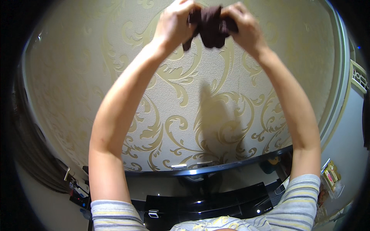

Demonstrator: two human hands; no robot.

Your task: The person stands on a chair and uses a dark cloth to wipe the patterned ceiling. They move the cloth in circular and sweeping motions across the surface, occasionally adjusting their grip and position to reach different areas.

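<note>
Raised high in front of me, my left hand (176,26) and my right hand (245,29) grip a dark maroon cloth (213,29) between them. The cloth is bunched, with its middle hanging down between the hands and a loose end dangling beside my left hand. Some fingers are blurred or hidden behind the fabric. Behind it rises a wall with cream and gold scroll-patterned wallpaper (179,95). Whether the cloth touches the wall I cannot tell.
Below my arms, a flat-screen television (173,184) stands against the wall, above a glossy black cabinet (208,205). A small white object (153,213) lies on the cabinet. Dark curtains (34,138) hang at left; a tray of packages (331,176) is at right.
</note>
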